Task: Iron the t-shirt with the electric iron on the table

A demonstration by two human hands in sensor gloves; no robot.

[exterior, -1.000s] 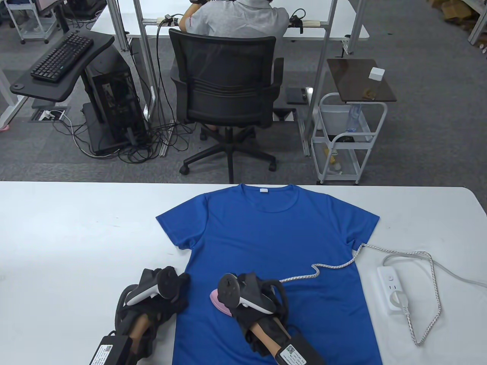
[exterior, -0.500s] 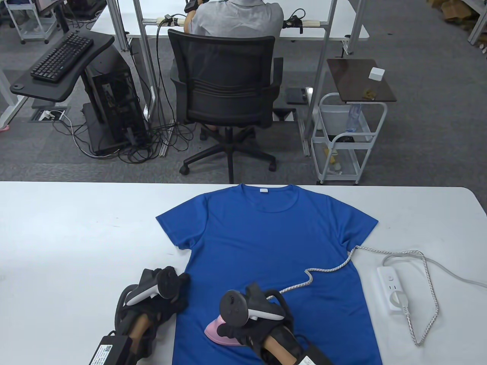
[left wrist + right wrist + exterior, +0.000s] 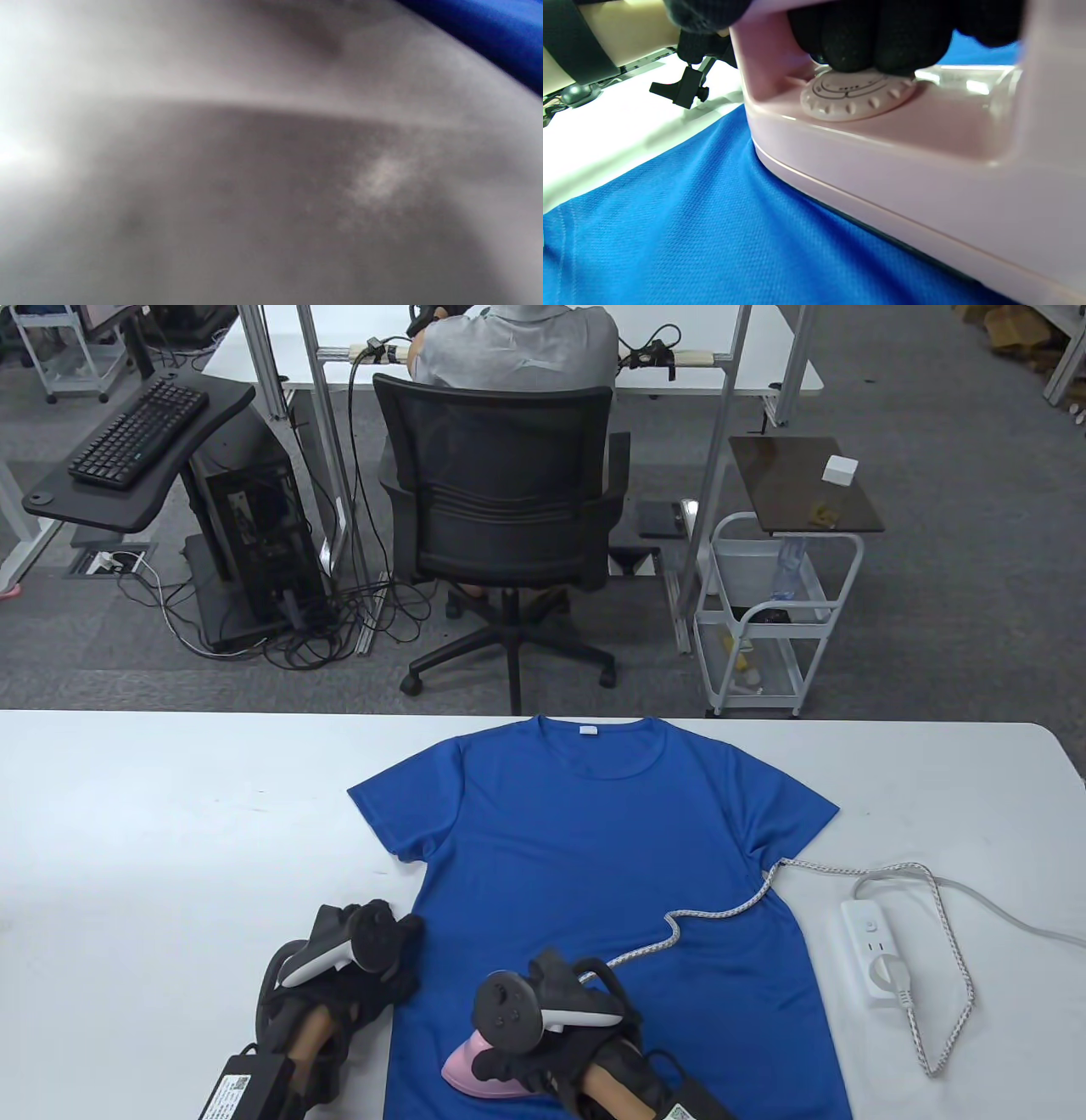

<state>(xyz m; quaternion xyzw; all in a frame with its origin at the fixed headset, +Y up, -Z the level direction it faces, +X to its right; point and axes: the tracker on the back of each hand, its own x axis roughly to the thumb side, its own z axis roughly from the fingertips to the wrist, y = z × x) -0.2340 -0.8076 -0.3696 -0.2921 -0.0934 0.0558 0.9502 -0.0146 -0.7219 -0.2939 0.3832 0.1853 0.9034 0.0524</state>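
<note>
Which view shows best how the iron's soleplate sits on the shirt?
The right wrist view: the iron fills it from the side, its base flat on the shirt. The table view shows only its pink tip under the right hand. The left wrist view is blurred and shows no iron.

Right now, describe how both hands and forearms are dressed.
Both the left hand and right hand wear black gloves with a black-and-white tracker strapped on the back. Bare skin shows at each wrist, and each forearm carries a black box with a white QR label.
</note>
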